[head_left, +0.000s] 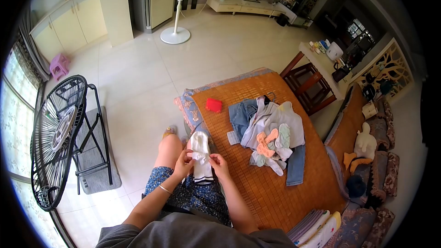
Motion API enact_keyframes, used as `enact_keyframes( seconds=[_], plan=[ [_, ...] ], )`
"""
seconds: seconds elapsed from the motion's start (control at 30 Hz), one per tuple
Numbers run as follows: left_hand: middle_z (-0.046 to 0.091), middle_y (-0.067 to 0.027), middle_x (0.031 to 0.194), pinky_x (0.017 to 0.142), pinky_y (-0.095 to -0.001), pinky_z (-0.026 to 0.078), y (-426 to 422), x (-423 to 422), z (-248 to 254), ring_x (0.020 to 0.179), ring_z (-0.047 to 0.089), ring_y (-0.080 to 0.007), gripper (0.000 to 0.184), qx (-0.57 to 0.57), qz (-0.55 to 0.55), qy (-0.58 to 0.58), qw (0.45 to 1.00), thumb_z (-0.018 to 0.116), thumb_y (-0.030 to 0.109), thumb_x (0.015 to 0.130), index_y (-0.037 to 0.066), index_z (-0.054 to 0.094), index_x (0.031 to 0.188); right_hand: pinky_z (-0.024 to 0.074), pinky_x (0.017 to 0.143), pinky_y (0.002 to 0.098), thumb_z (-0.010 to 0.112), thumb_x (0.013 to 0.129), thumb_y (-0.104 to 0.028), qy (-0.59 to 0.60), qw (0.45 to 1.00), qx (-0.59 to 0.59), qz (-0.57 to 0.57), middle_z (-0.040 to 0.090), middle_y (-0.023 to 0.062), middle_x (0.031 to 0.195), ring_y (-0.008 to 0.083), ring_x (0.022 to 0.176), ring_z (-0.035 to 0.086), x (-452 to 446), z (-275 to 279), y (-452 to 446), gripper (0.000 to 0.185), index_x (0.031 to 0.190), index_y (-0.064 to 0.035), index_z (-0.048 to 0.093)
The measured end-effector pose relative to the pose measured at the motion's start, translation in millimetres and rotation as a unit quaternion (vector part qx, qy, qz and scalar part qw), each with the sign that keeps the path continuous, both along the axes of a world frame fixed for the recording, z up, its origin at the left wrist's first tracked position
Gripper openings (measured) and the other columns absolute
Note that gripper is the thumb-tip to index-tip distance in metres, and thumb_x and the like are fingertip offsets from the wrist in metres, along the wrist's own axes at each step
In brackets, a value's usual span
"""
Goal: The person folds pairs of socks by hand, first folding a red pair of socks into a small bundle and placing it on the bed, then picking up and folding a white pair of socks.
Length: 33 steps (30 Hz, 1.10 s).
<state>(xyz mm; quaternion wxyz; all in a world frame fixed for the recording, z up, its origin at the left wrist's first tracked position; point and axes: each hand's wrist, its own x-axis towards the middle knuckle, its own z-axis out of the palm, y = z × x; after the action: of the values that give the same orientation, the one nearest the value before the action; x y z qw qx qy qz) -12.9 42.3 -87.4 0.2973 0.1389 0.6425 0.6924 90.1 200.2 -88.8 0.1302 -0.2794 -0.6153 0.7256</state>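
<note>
A white sock [200, 143] with dark stripes at its cuff lies stretched over my lap, toe end pointing away from me. My left hand [184, 161] pinches its left edge near the middle. On the opposite edge, my right hand [219, 165] has thumb and fingers closed on the fabric. Whether a second sock lies under it, I cannot tell. To the right is a heap of clothes [271, 121] with jeans [296, 165], a grey top, and several socks, among them a peach one [265, 146]. A red pouch-like item [213, 105] lies on the mat.
I sit at the edge of a mat-covered daybed [248, 193]. Folded cloths [317, 232] lie near its front right. A black folding chair [59, 138] stands left, a white fan [176, 34] ahead, and a wooden chair [310, 85] beyond the daybed. A plush toy [365, 141] rests at right.
</note>
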Motion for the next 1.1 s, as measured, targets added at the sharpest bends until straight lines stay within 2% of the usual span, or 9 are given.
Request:
enact_keyframes(
  seconds=[0.07,0.1,0.17,0.4,0.47,0.67,0.9,1.0,1.1],
  plan=[
    [0.057,-0.0022,0.071,0.057,-0.0220,0.043,-0.7,0.2,18.7,0.063,0.053,-0.0074,0.038,-0.023,-0.059,-0.022,0.998,0.060,0.003,0.083,0.009,0.047,0.118,0.0415,0.064,0.0200,0.062,0.086,-0.010,-0.016,1.000,0.013,-0.004,0.058,-0.0003,0.081,0.0064,0.072,0.052,0.4,6.0,-1.4,0.019,0.103,-0.0034,0.058],
    [0.057,-0.0022,0.071,0.057,-0.0220,0.043,-0.4,-0.4,15.2,0.063,0.053,-0.0074,0.038,-0.023,-0.059,-0.022,0.998,0.060,0.003,0.083,0.009,0.047,0.118,0.0409,0.063,0.0198,0.061,0.087,-0.011,-0.032,0.999,0.027,-0.007,0.058,-0.0009,0.079,0.0061,0.070,0.051,0.2,10.3,-2.2,0.019,0.104,-0.0036,0.058],
    [0.053,0.0002,0.068,0.055,-0.0217,0.042,1.2,-1.8,7.6,0.060,0.049,-0.0058,0.034,-0.054,-0.058,0.083,0.993,0.061,0.004,0.084,0.010,0.051,0.116,0.0398,0.061,0.0194,0.062,0.087,-0.012,-0.053,0.998,0.018,-0.006,0.057,-0.0015,0.077,0.0057,0.068,0.050,-0.5,19.2,-2.4,0.019,0.104,-0.0033,0.059],
    [0.049,0.0017,0.066,0.053,-0.0222,0.041,1.1,-1.8,3.7,0.057,0.045,-0.0054,0.022,-0.060,-0.048,0.122,0.990,0.060,0.006,0.084,0.008,0.062,0.106,0.0370,0.056,0.0185,0.062,0.087,-0.014,-0.087,0.996,0.010,-0.005,0.055,-0.0035,0.072,0.0044,0.062,0.046,0.3,5.0,1.3,0.021,0.103,-0.0020,0.060],
    [0.050,0.0017,0.064,0.053,-0.0227,0.041,1.8,-0.2,-15.3,0.057,0.046,-0.0060,0.017,-0.071,-0.038,0.092,0.993,0.058,0.006,0.085,0.005,0.064,0.101,0.0378,0.057,0.0187,0.062,0.087,-0.014,-0.069,0.998,0.011,-0.010,0.055,-0.0034,0.073,0.0045,0.064,0.047,1.1,3.5,0.5,0.021,0.104,-0.0016,0.060],
    [0.058,-0.0005,0.069,0.056,-0.0220,0.043,4.3,0.6,-4.0,0.062,0.052,-0.0072,0.017,-0.024,-0.036,0.022,0.999,0.060,0.013,0.087,-0.001,0.063,0.097,0.0410,0.063,0.0194,0.062,0.088,-0.014,-0.009,1.000,0.011,-0.011,0.057,-0.0024,0.079,0.0052,0.070,0.051,-2.1,17.2,-5.9,0.020,0.102,-0.0009,0.059],
    [0.060,0.0002,0.073,0.060,-0.0204,0.044,4.1,-4.1,-17.8,0.066,0.053,-0.0062,0.015,-0.031,-0.024,-0.043,0.998,0.061,0.014,0.088,0.000,0.063,0.092,0.0428,0.069,0.0199,0.061,0.088,-0.012,-0.051,0.996,0.059,0.039,0.060,-0.0003,0.084,0.0061,0.076,0.054,1.0,1.4,5.1,0.016,0.100,-0.0013,0.060],
    [0.060,0.0008,0.074,0.060,-0.0198,0.043,4.5,-2.9,-17.3,0.065,0.052,-0.0059,0.014,-0.020,-0.018,-0.073,0.997,0.060,0.015,0.089,0.000,0.063,0.091,0.0427,0.065,0.0196,0.062,0.087,-0.011,-0.013,0.998,0.051,0.027,0.061,-0.0010,0.083,0.0050,0.074,0.053,-0.2,-3.7,3.0,0.016,0.099,-0.0009,0.062],
    [0.060,0.0012,0.074,0.057,-0.0196,0.042,6.4,-0.7,-7.3,0.064,0.051,-0.0056,0.018,0.011,-0.027,-0.023,0.999,0.062,0.016,0.088,0.000,0.063,0.097,0.0426,0.065,0.0205,0.061,0.088,-0.014,0.019,0.999,0.010,0.038,0.061,-0.0010,0.085,0.0062,0.074,0.052,-6.8,37.9,-5.6,0.017,0.098,-0.0002,0.062]
  ],
)
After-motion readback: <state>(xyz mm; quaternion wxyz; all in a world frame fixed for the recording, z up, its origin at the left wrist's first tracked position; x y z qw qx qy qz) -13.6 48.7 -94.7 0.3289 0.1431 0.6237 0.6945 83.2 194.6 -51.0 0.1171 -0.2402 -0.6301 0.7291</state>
